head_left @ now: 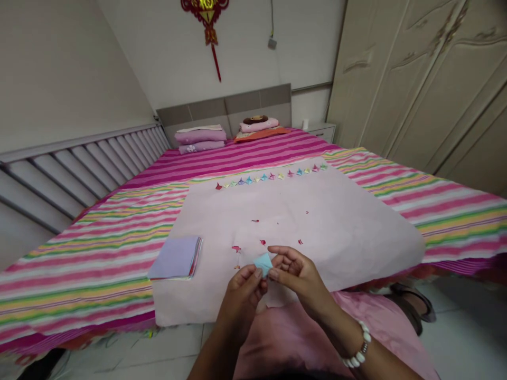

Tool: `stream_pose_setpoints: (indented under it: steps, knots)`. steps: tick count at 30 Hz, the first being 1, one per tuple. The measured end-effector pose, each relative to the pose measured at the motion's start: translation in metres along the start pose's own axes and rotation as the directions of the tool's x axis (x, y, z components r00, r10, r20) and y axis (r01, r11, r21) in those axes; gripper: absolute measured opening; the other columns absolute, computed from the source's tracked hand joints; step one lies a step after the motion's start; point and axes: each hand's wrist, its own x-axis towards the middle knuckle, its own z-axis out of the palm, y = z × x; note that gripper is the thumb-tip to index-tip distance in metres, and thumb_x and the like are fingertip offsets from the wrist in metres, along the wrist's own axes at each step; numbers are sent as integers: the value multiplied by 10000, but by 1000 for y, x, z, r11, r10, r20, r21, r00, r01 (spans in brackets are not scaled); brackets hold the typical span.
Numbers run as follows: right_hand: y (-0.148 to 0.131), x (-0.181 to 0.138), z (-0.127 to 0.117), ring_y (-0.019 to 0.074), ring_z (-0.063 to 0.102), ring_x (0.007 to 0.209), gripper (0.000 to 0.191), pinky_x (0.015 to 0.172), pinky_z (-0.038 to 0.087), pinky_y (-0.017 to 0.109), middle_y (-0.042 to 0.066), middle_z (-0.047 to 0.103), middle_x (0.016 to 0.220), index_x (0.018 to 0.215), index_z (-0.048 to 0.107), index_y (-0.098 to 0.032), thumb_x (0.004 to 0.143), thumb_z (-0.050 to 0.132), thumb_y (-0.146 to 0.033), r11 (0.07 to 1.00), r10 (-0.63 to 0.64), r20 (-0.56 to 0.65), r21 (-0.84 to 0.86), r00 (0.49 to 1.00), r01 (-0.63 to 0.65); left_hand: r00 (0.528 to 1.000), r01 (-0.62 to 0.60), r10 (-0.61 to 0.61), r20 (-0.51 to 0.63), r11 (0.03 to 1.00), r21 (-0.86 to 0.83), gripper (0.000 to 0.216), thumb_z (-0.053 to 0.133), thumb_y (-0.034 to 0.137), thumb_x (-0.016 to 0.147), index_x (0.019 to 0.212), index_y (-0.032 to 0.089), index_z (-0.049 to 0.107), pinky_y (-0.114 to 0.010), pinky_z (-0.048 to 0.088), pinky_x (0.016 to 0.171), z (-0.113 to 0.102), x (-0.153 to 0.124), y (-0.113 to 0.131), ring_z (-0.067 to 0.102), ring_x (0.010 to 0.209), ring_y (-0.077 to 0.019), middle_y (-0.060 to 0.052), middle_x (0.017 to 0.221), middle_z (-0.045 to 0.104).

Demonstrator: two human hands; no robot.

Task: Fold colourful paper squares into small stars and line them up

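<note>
A small folded piece of light blue paper (263, 263) is held up over the near part of a white sheet (336, 227). My left hand (246, 287) pinches its lower left side between thumb and fingers. On the right side, the thumb and fingers of my right hand (297, 274) grip its edge, with the index finger raised above it. Small red paper scraps (236, 248) lie just beyond my hands. To the left rests a stack of square coloured paper (174, 257), lilac on top.
Along the sheet's far edge runs a row of small folded paper pieces (263, 178) in several colours. The sheet lies on a bed with a striped cover (455, 211). Folded bedding (200, 138) and pillows (259, 125) sit by the headboard. A metal railing (91, 163) stands left.
</note>
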Motion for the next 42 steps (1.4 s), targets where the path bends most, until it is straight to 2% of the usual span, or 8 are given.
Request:
stream_pose_setpoints:
  steps: [5,12,15,18,21,23,29,42]
  knots:
    - [-7,-2,-8,182,599,903,347,838,445,320,56,656,1049,1073,682,-217,728,707,-243,995,79,179,41,981,-88,933,323,-259,250,911,-258,161,765,148,701,821,103,669,-146,437,574,-4,-9,9,531,562,-34,6,669,599]
    - [-6,-3,3,117,592,644,117,626,465,257,7,632,812,805,692,-182,725,744,-250,986,115,330,79,937,-149,881,453,-369,297,840,-298,165,740,158,721,841,90,651,-146,424,584,-5,-10,-1,545,567,-35,7,674,599]
    - [-7,-1,3,102,554,565,135,557,446,243,-5,622,729,773,679,-168,724,748,-274,985,127,299,76,946,-156,915,367,-344,212,927,-82,197,726,265,740,831,102,662,-172,411,561,-6,-9,1,540,559,-55,-9,686,608]
    - [-10,1,2,111,561,604,162,602,454,246,-8,639,688,720,686,-161,686,780,-288,991,124,215,26,969,-132,995,90,-99,25,965,248,273,730,359,724,848,122,677,-209,429,609,-8,-9,7,579,651,-108,-34,736,643]
    - [-12,1,3,109,570,612,184,627,449,237,-15,655,634,664,691,-159,634,816,-291,987,159,145,-47,976,-154,978,-156,200,-53,881,446,292,725,377,717,910,161,689,-252,461,717,-9,-11,17,606,769,-155,-34,779,673]
    - [-11,1,4,106,568,564,196,588,448,235,-16,655,597,659,691,-158,624,820,-302,980,193,142,-72,971,-185,970,-223,244,25,835,503,269,714,366,726,914,173,700,-263,473,715,-7,-14,22,610,745,-158,-24,745,673]
    - [-9,-1,8,103,587,463,261,476,439,217,-20,665,591,738,678,-160,575,847,-274,983,182,103,-14,978,-182,970,-231,234,60,823,520,129,721,293,717,759,172,700,-218,465,599,-2,-16,22,581,595,-112,10,615,641]
    - [-4,-6,3,141,632,532,40,542,486,259,9,690,593,707,718,-180,669,724,-168,991,126,96,27,987,-130,961,-276,247,124,832,482,109,675,270,743,757,183,739,-256,469,654,-6,-15,19,600,654,-147,-20,657,666]
